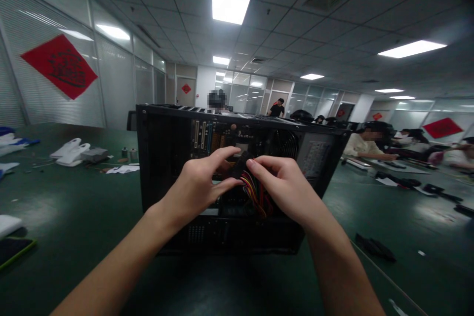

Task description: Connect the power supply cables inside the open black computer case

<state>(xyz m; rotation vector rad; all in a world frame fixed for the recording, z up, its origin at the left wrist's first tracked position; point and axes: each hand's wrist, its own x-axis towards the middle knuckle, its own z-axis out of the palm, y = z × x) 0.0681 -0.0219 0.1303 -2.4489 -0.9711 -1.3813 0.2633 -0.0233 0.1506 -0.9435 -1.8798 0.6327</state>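
A black computer case [252, 242] stands on the green table with its side open towards me. In front of the opening, a black multi-pin power connector [242, 164] with coloured wires [255, 195] is held between both hands. My left hand [202, 175] grips it from the left, thumb below and fingers above. Thumb and fingertips of my right hand [283, 177] pinch its right side, near the wires. Behind them show the motherboard [242, 133], its expansion slots [200, 134], a round cooling fan [283, 144] and a power supply with a label [313, 158].
The green table [74, 217] surrounds the case. At left lie white plastic bags [72, 152], a grey box [95, 155] and a phone [15, 251] with a green edge. Dark cloth-like items [375, 247] lie at right. A person [370, 143] sits at the table farther right.
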